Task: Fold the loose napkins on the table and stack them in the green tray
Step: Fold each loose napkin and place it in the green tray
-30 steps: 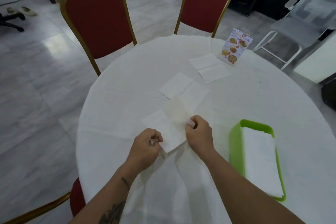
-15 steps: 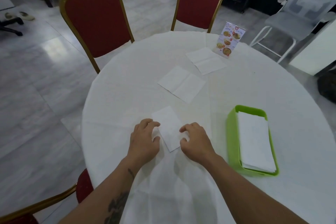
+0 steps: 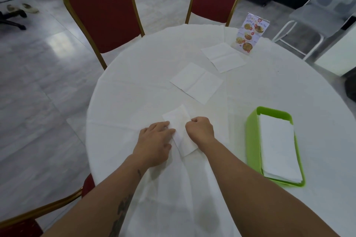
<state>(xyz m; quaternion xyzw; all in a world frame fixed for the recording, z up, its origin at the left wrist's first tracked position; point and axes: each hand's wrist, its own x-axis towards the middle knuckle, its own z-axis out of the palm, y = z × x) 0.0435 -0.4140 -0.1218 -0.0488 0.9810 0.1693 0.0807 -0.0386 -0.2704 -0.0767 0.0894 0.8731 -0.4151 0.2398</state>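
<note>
The folded napkin (image 3: 180, 131) lies between both hands. The left hand (image 3: 155, 140) presses flat and open; the right hand (image 3: 201, 131) pinches its edge. Crease firmly, then lift to the green tray (image 3: 250, 131).

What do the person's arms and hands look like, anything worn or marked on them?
Both arms are bare, no sleeves, gloves, watch or rings visible. The left forearm carries dark tattoos: a small mark near the wrist and a larger design lower down. The right forearm looks unmarked.
</note>
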